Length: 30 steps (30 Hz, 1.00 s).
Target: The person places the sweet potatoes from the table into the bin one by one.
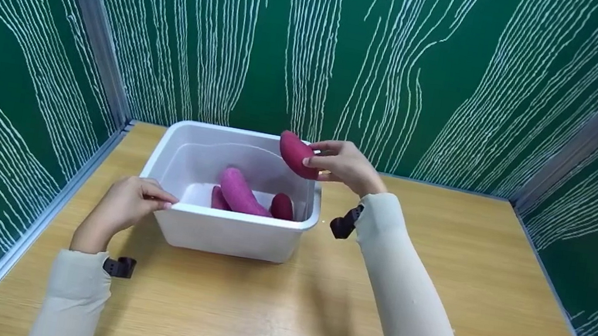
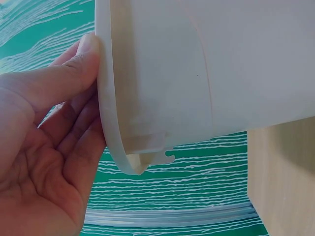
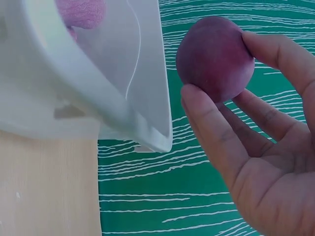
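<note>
A white plastic tub [image 1: 229,235] stands on the table. At its near left corner my left hand [image 1: 131,202] pinches the rim, thumb on one side and fingers on the other, as the left wrist view shows. Over the tub's far right corner my right hand [image 1: 344,166] holds a dark red, tapered sweet potato [image 1: 296,154] between thumb and fingers. The right wrist view shows that sweet potato [image 3: 215,59] end-on, smooth and rounded. Inside the tub lie a long purple sweet potato [image 1: 239,191] and two darker red pieces [image 1: 282,207], partly hidden by the purple one and the rim.
The wooden table [image 1: 434,295] extends in front of the tub and to its right. Green panels [image 1: 271,39] with white wavy lines close off the back and both sides, joined by grey metal posts [image 1: 91,12].
</note>
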{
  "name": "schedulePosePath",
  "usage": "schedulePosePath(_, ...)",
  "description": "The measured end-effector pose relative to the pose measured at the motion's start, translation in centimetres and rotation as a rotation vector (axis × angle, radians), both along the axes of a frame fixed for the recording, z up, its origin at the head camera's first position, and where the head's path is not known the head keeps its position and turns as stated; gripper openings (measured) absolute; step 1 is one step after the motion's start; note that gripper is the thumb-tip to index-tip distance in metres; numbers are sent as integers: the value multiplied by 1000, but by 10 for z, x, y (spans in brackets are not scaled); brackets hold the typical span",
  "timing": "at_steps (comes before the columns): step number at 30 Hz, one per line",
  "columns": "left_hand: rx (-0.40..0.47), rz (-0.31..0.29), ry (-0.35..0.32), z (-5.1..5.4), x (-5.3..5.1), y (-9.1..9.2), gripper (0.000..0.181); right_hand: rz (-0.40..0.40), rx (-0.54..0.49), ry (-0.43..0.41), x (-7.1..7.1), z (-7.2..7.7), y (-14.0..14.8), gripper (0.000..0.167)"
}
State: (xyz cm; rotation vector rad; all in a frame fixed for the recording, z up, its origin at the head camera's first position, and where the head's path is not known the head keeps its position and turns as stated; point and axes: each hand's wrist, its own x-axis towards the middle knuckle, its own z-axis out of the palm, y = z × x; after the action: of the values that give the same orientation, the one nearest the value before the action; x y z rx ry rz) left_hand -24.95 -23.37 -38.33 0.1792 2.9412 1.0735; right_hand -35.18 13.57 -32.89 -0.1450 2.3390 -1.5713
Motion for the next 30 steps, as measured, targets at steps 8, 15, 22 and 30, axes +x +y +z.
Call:
schedulePosePath(8,7,-2,-7,0,0,-1,18,4,15,4,-1,-1,-10,59)
schedulePosePath(15,17,2,-28,2,0,-1,18,14,28,4,-2,-4,-15,61)
schedulePosePath(22,5,2,0,0,0,0,16,24,28,0,-4,-6,-18,57)
schedulePosePath(30,6,-1,-6,0,0,0,17,27,66,21,-7,-8,-23,58)
